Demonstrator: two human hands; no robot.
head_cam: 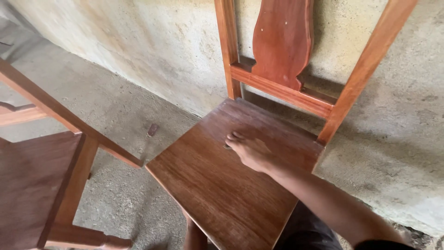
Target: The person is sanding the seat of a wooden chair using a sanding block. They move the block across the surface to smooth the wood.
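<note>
A wooden chair (217, 185) with a reddish-brown finish stands against a rough, pale plastered wall (138, 46), its flat seat (203, 180) angled toward the camera and its back rising out of the top of the frame. The back is made of two straight uprights, a lower cross rail (282, 90) and a curved, vase-shaped centre splat (282, 39) of darker red wood. The right hand (249, 150) reaches in from the lower right, the bare forearm crossing the rear right corner of the seat, and lies palm down on the seat's upper middle area. Its fingers (233, 137) are curled and pressed down together over something small and dark that peeks out at the fingertips; it is too hidden to tell what it is, so the hand reads as loosely closed on the wood rather than spread flat. The hand looks slightly blurred. The left hand is out of sight. To the left, part of a second chair (41, 176) of the same wood fills the lower corner, showing a seat, a slanting rail and a turned leg near the bottom edge. Between the two chairs lies bare grey concrete floor (115, 106), with a small dark scrap (152, 129) lying near the base of the wall.
</note>
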